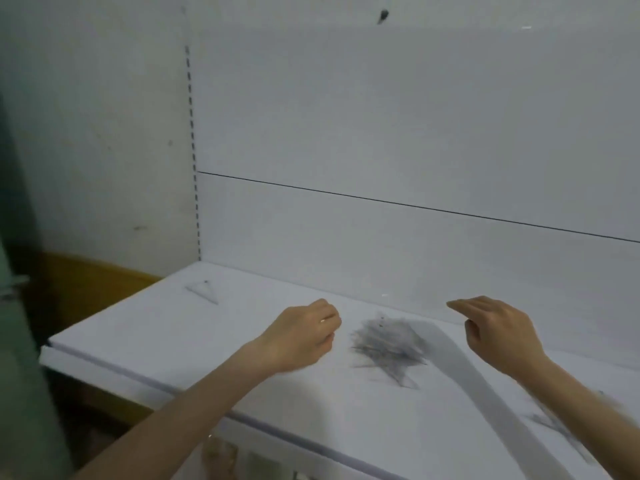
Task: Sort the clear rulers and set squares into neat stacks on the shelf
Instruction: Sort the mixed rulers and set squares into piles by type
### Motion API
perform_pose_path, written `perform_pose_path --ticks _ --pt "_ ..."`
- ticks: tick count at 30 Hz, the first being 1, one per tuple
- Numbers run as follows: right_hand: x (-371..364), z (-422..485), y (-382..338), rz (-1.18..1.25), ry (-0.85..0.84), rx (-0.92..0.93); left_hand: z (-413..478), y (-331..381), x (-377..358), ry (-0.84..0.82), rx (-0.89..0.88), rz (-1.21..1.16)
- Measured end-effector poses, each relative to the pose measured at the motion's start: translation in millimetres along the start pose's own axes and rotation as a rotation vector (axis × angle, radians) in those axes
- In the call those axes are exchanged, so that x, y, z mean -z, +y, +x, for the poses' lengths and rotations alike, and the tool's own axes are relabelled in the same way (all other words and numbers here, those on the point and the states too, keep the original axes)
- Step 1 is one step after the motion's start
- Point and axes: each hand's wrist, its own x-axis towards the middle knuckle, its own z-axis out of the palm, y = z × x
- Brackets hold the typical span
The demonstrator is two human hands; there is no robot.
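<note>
Centre pile (388, 341) was blurred, pieces uncountable; 2nd pile (545, 421) lay partly behind right forearm (585, 400); left hand (301, 336) fingertips hidden
</note>
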Motion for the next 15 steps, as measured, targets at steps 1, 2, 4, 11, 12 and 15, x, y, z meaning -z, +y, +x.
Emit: perform_pose_path --ticks 1,2,4,11,12,15 --pt "-12 19 -31 0.039 -0.014 0.040 -23 -20 12 -0.018 0.040 0.019" --pt "-24 37 -64 0.087 -0.033 0.084 -48 -40 26 -0.035 0.093 0.037" --pt "-47 66 -126 0.191 -0.093 0.155 -100 -78 50 -0.062 0.223 0.074" --pt "-130 146 -352 0.482 -0.472 0.210 -273 -178 136 -0.118 0.680 0.142" --pt "-140 154 -376 0.512 -0.495 0.215 -288 -185 144 -0.139 0.720 0.141" --pt "-159 174 -429 0.489 -0.614 0.296 -320 -204 161 -0.160 0.769 0.108"
